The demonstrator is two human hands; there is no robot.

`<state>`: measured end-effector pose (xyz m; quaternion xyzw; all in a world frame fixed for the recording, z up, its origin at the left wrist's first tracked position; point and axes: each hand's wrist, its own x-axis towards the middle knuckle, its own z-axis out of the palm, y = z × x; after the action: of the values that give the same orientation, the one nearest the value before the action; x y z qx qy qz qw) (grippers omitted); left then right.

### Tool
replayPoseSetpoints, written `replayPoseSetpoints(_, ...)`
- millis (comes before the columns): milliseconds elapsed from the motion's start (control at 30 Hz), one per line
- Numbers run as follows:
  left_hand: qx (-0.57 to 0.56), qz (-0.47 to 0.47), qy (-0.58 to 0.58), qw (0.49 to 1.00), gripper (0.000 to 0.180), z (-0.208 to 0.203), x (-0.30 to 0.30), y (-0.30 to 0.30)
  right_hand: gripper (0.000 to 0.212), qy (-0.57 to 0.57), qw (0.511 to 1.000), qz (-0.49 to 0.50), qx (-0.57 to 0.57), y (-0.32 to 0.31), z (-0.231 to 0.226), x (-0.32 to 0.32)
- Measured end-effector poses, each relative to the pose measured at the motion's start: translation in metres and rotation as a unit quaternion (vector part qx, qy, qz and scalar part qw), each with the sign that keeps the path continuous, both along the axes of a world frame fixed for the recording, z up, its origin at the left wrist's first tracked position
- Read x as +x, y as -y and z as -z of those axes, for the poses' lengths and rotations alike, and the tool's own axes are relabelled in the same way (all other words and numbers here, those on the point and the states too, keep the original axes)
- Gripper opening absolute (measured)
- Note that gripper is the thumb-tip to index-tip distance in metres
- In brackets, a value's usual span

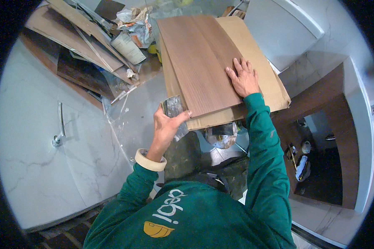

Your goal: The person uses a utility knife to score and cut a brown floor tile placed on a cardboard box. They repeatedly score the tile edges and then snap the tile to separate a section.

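A brown wood-grain board (205, 62) lies on a sheet of cardboard (253, 50) in front of me. My right hand (244, 79) rests flat on the board's right side, fingers spread. My left hand (167, 126) grips a dark, shiny block-like piece (173, 106) beside the board's near left corner. The left thumb reaches over to that corner; the exact kind of the piece cannot be made out. Around my left wrist sits a roll of cream masking tape (150, 160).
Stacked wooden offcuts (77, 37), a white container (128, 47) and crumpled packaging (134, 23) lie at the far left. A toilet-like white fixture (278, 33) stands at the far right. An open brown cabinet (326, 145) holds small items. At left is a metal handle (61, 124).
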<state>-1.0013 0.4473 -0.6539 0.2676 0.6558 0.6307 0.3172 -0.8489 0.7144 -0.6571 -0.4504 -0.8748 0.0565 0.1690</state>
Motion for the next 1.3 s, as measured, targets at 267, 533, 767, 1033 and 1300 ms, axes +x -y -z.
replayPoseSetpoints(267,0.015,0.017,0.015,1.000,0.046,-0.001,0.001,-0.007,0.070,-0.016,0.999,-0.005,0.027,-0.010,0.005,-0.002)
replayPoseSetpoints(533,0.035,0.012,0.012,0.999,0.037,0.004,-0.001,0.001,0.072,-0.019,1.000,-0.005,0.013,-0.010,0.005,-0.002)
replayPoseSetpoints(767,0.064,0.043,0.097,0.992,0.024,-0.017,-0.013,0.021,0.072,-0.018,1.000,-0.001,0.014,-0.009,0.005,-0.003)
replayPoseSetpoints(1033,-0.055,0.160,0.080,0.982,0.022,-0.027,-0.045,-0.006,0.071,-0.013,1.000,0.001,0.018,-0.007,0.002,-0.004)
replayPoseSetpoints(1300,-0.110,0.230,-0.032,0.967,0.024,-0.021,-0.043,-0.010,0.070,-0.003,0.999,0.001,0.034,-0.006,0.005,-0.002)
